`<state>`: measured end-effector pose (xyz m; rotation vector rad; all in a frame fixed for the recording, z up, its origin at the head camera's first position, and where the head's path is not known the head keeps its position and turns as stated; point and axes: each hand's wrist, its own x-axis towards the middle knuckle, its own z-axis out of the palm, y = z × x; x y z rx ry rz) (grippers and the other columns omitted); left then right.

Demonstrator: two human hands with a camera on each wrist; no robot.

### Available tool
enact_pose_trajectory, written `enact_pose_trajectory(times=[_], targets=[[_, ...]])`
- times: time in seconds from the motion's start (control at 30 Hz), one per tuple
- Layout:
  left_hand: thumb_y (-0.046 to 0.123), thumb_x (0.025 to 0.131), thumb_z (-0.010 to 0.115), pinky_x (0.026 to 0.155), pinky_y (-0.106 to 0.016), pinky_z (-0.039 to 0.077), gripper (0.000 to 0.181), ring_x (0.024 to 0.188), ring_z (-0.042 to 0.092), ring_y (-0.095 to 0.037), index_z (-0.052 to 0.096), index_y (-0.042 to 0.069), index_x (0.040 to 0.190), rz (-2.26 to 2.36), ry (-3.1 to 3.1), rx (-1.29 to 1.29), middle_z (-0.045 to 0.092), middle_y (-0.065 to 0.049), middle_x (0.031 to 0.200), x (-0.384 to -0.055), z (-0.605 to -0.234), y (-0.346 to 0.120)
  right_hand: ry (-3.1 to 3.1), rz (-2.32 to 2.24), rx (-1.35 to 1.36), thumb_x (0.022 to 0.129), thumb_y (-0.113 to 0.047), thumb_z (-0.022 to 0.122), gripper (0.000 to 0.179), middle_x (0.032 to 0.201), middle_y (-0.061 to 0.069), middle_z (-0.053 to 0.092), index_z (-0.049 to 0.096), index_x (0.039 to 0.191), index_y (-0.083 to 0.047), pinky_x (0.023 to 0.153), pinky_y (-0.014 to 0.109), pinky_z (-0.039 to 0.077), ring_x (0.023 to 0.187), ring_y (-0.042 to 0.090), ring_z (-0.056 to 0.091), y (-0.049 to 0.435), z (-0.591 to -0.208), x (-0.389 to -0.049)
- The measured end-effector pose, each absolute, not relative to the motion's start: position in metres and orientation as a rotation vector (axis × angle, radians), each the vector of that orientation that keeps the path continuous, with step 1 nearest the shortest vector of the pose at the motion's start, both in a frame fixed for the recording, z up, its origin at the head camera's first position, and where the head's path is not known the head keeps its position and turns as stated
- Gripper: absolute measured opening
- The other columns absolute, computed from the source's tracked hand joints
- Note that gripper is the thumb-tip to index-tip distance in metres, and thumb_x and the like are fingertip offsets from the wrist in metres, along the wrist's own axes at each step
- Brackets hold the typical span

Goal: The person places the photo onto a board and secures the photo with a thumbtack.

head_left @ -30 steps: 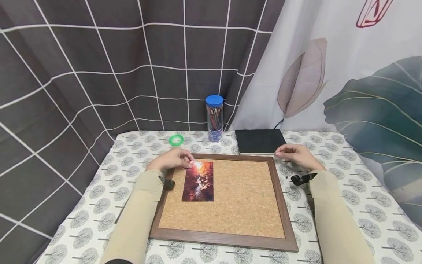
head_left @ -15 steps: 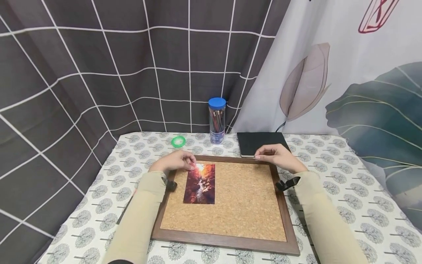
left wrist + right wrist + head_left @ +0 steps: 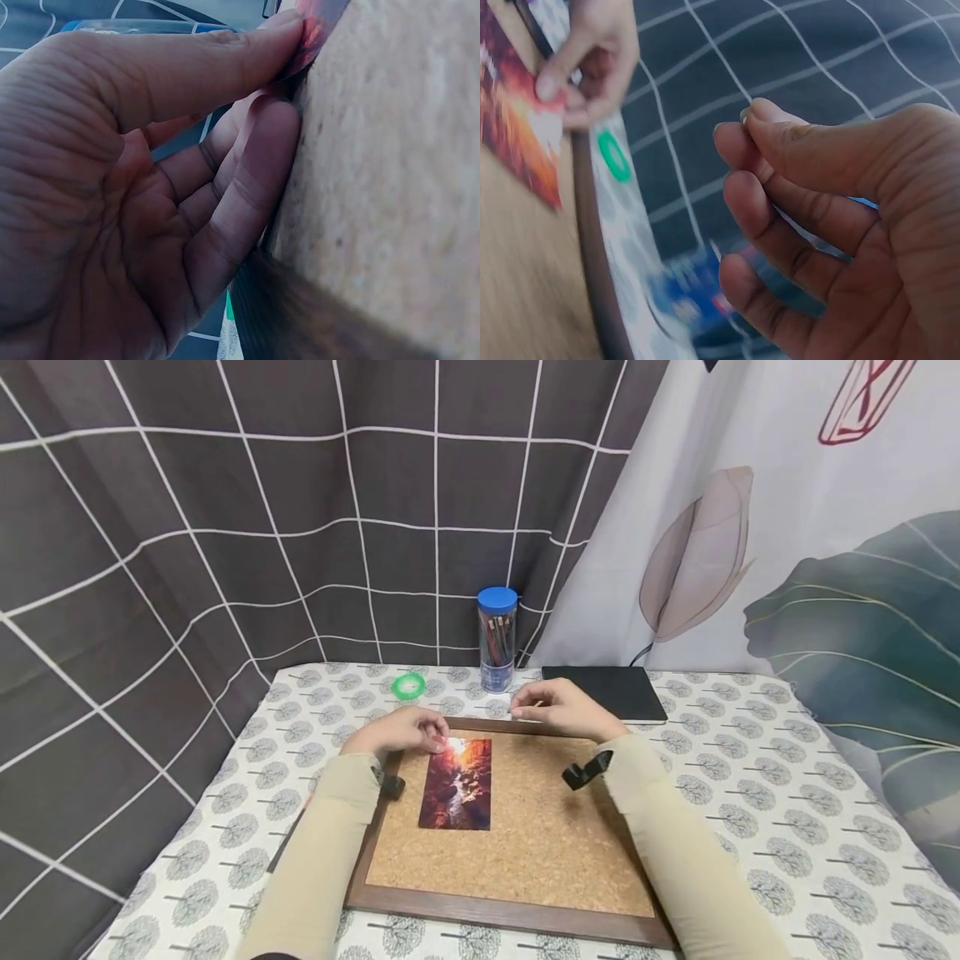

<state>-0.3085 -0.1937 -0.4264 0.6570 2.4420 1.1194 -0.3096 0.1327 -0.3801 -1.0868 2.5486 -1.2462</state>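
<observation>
A photo print (image 3: pixel 456 789) of a stream in glowing red woods lies on the left part of a cork board (image 3: pixel 562 852) with a brown wooden frame. My left hand (image 3: pixel 401 731) pinches its upper left corner, the thumb (image 3: pixel 262 56) lying on the print in the left wrist view. Over the frame's far edge, right of the print, hovers my right hand (image 3: pixel 562 706). Its thumb and index finger meet at the tips in the right wrist view, with a tiny whitish bit (image 3: pixel 745 115) between them; its kind I cannot tell. The other fingers curl loosely.
A green tape roll (image 3: pixel 408 686) lies behind the board. Beside it stands a clear tube of pencils (image 3: pixel 497 639) with a blue lid. A black flat pad (image 3: pixel 630 693) lies at the back right. My left sleeve partly covers a dark flat thing (image 3: pixel 279 853).
My right hand has swung left from beside the black pad to above the frame's far edge, near the print. My left hand keeps its pinch on the print's corner.
</observation>
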Motion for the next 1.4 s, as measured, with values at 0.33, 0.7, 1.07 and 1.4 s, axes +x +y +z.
enact_pose_trajectory(times=[0.33, 0.7, 1.07, 1.4], targets=[[0.012, 0.083, 0.081, 0.08, -0.034, 0.049, 0.021, 0.079, 0.061, -0.017, 0.072, 0.01, 0.101, 1.054, 2.466, 0.675, 0.066, -0.002, 0.084, -0.308, -0.422, -0.194, 2.313, -1.264, -1.126, 0.094, -0.018, 0.072, 0.012, 0.095, 0.003, 0.074, 0.076, 0.098, -0.009, 0.082, 0.032, 0.05, 0.087, 0.014, 0.064, 0.059, -0.415, -0.321], [0.01, 0.082, 0.081, 0.08, -0.034, 0.049, 0.013, 0.08, 0.062, -0.017, 0.072, 0.01, 0.092, 1.04, 2.469, 0.654, 0.068, -0.001, 0.084, -0.308, -0.419, -0.189, 2.464, -1.248, -1.177, 0.095, -0.021, 0.071, 0.006, 0.089, -0.01, 0.072, 0.076, 0.095, -0.018, 0.076, 0.028, 0.05, 0.081, 0.008, 0.063, 0.051, -0.454, -0.327], [0.014, 0.082, 0.082, 0.076, -0.034, 0.047, 0.012, 0.077, 0.059, -0.017, 0.072, 0.012, 0.087, 1.051, 2.459, 0.656, 0.068, 0.001, 0.082, -0.308, -0.424, -0.191, 2.404, -1.172, -1.239, 0.092, -0.022, 0.075, 0.005, 0.093, -0.01, 0.072, 0.077, 0.094, -0.018, 0.083, 0.028, 0.05, 0.087, 0.006, 0.064, 0.05, -0.458, -0.328], [0.013, 0.082, 0.081, 0.082, -0.037, 0.048, 0.013, 0.083, 0.061, -0.02, 0.071, 0.013, 0.089, 1.051, 2.442, 0.664, 0.068, -0.001, 0.087, -0.308, -0.427, -0.191, 2.479, -1.072, -1.378, 0.091, -0.018, 0.074, 0.005, 0.094, -0.007, 0.066, 0.075, 0.092, -0.013, 0.086, 0.028, 0.049, 0.09, 0.008, 0.06, 0.046, -0.46, -0.325]])
